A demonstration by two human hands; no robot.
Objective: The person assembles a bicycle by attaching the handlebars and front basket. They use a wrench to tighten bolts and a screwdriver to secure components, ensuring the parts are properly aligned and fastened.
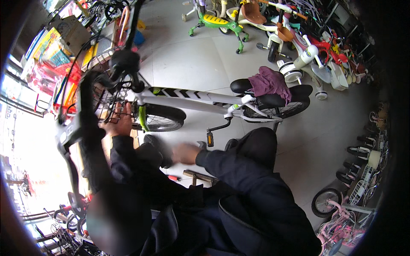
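Observation:
A white bicycle (pixel 188 97) with black chevrons stands across in front of me. My left hand (pixel 118 121), fingers stretched upward, is at the black wire basket (pixel 102 96) by its front wheel (pixel 164 117); whether the fingertips touch the wires is unclear. Close to the camera, the black handlebar (pixel 87 128) hides part of that area. Below the front wheel is my right hand (pixel 185 153), smeared by motion, its fingers unreadable. Left of the crank hangs a pedal (pixel 210 139) with an orange reflector. A purple cloth (pixel 269 84) drapes over the rear of the saddle (pixel 241 86).
A small wooden stool (pixel 198 176) and a red-handled item (pixel 173 177) are low in the middle. Ride-on toys, including a green-and-yellow one (pixel 220 22), stand at the back. Small bicycles (pixel 326 202) line the right. Colourful packages (pixel 55 55) fill the left.

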